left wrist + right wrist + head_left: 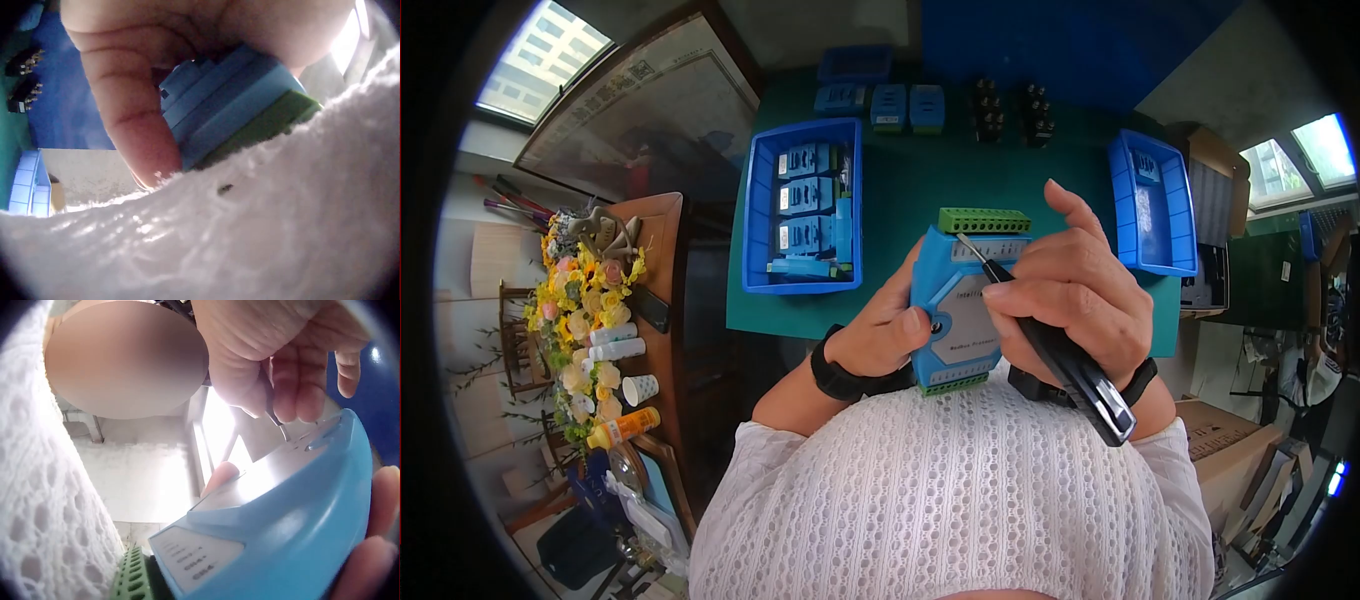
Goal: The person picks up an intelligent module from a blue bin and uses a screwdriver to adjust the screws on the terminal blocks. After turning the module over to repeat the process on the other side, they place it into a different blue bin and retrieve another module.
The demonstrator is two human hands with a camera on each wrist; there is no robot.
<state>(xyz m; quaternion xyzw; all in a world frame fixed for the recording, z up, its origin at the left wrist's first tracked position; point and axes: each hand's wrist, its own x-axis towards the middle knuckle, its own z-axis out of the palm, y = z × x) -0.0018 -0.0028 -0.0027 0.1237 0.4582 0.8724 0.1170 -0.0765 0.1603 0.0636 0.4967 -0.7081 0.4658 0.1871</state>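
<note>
In the head view my left hand [880, 325] grips a blue module [970, 300] by its side, the thumb lying on its front edge. The module has a pale printed face and green terminal blocks [985, 220] at both ends. My right hand [1080, 300] holds a black-handled tool [1080, 385] like a pen, its slim metal tip at the upper terminal block's inner edge. The index finger or a neighbouring one sticks up. In the left wrist view the fingers [128, 106] curl round the module's stepped blue side [231, 94]. The right wrist view shows the tip [284, 432] close over the printed face.
A blue bin [750, 220] with several similar modules stands at left on the green table [960, 170]; another bin [1165, 215] stands right. More modules [925, 108] and black parts with brass-coloured terminals [987, 110] line the back. A side table [665, 230] bears flowers and bottles.
</note>
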